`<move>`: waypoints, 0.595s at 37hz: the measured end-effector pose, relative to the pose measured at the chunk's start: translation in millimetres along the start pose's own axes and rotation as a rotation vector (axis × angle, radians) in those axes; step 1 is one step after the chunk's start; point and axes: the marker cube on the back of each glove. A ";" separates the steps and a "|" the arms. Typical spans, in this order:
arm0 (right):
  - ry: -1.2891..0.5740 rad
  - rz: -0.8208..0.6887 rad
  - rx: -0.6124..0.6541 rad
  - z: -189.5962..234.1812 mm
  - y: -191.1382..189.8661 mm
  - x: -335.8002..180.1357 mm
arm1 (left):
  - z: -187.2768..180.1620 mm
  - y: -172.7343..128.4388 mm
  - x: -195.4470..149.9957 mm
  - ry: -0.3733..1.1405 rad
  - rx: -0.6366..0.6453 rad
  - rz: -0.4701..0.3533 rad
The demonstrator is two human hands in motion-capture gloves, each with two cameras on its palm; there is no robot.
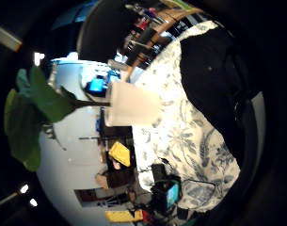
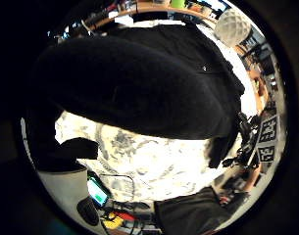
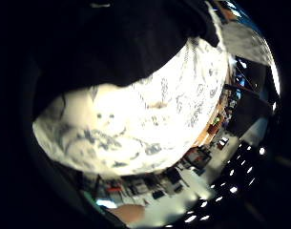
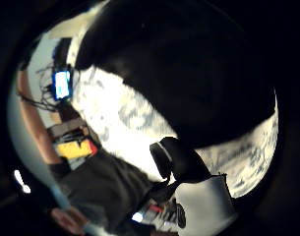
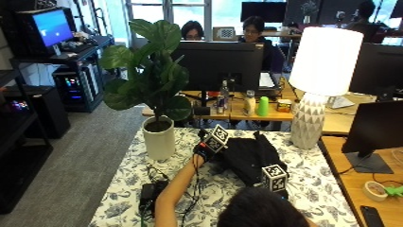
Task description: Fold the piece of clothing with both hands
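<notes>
A black piece of clothing [image 5: 252, 156] lies bunched on the floral tablecloth [image 5: 318, 184], near the table's middle and toward its far edge. The left hand [image 5: 203, 150] sits at the garment's nine o'clock edge, touching it; the right hand [image 5: 277, 189] is at its five o'clock corner, mostly hidden. Whether the fingers of either hand grip the cloth or lie flat cannot be told. In the left thumb side palm view the dark cloth [image 2: 139, 83] fills much of the frame. A potted plant [image 5: 159, 137] in a white pot stands at ten o'clock from the garment, a white lamp [image 5: 311, 118] at two o'clock, both just beside it.
</notes>
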 end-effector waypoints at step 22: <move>-0.117 0.040 0.208 -55.9 -19.3 -9.6 | 21.8 -5.1 2.0 0.011 0.035 0.021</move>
